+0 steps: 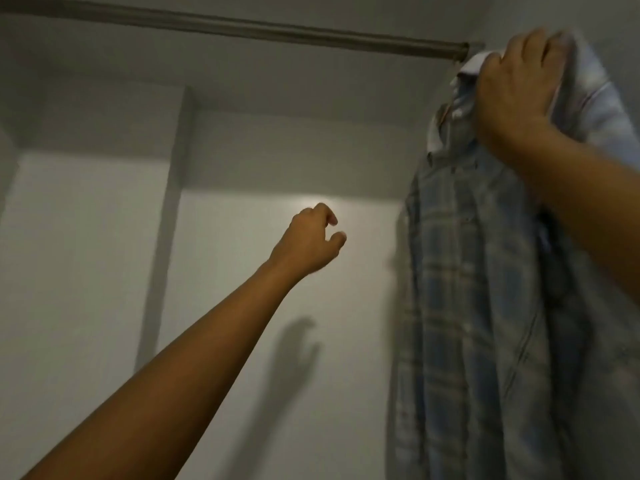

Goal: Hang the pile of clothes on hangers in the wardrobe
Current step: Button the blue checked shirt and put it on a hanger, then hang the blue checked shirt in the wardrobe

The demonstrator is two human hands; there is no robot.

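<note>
Hands apart — right hand [516, 84] grips plaid shirt [467, 271] by rod [242, 27] end; left hand [308, 237] loosely curled, empty.

This is the inside of a plain white wardrobe [86, 271] in a home. A long grey metal hanging rail [242, 27] runs across the top to the right wall. A blue-and-beige plaid collared shirt [467, 271] hangs down below its right end, and 1 upright white dividing panel [166, 220] splits the back.
</note>
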